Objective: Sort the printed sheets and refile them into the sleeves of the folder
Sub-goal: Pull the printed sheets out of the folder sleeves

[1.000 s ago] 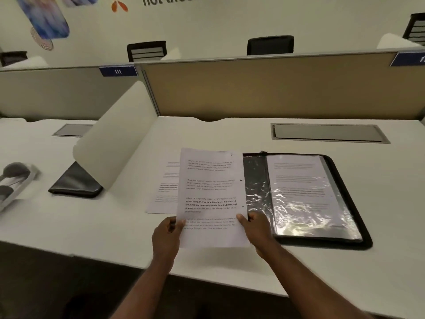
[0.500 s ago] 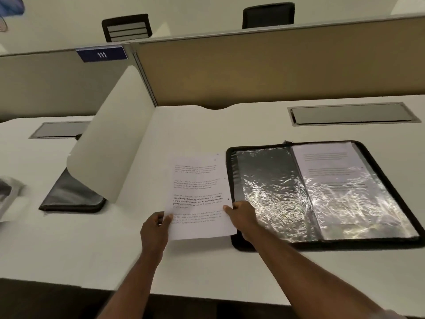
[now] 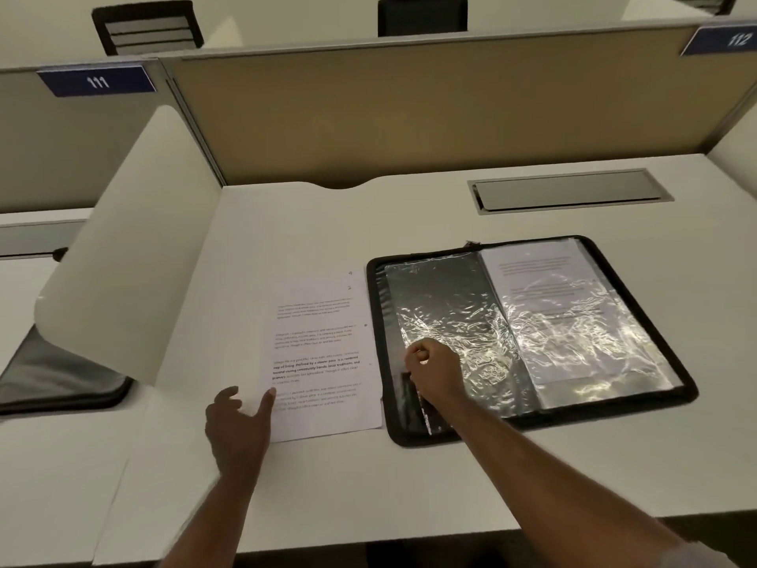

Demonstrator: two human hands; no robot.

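- Head view, left side: the left hand (image 3: 239,424) rests with its grip apart, thumb tip on the printed sheets (image 3: 321,358).
- These white sheets lie flat on the table (image 3: 409,485), just beside the folder (image 3: 528,338).
- Black-edged, the folder lies open; its crinkled clear sleeves (image 3: 450,321) glare.
- Right hand (image 3: 434,373) has its grip pinched on a sleeve's left edge.

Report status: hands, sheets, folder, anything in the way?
Left hand open, thumb pinning printed sheets to desk. Right hand pinching empty left sleeve of open folder. Nothing blocking.
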